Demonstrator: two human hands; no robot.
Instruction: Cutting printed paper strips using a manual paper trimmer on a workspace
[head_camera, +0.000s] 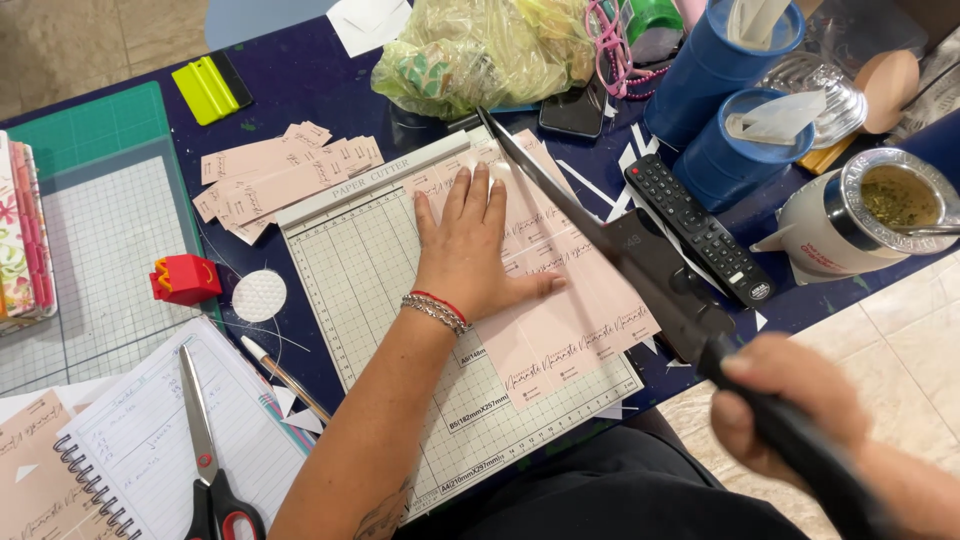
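My left hand (475, 250) lies flat, fingers apart, pressing a pale pink printed sheet (570, 320) onto the gridded white board of a paper cutter (370, 290). My right hand (785, 405) is closed around the black handle of the cutter's blade arm (590, 230), which is raised at an angle along the board's right edge, over the sheet. A stack of cut pink strips (280, 175) lies just left of the cutter's top.
A black remote (700, 230) and a dark phone (650, 255) lie right of the blade. Blue cups (735, 155), a mate gourd (890, 205) and a plastic bag (480, 50) stand behind. Scissors (210, 470) rest on a spiral notebook (150, 440); green cutting mat (90, 240), small red box (183, 279).
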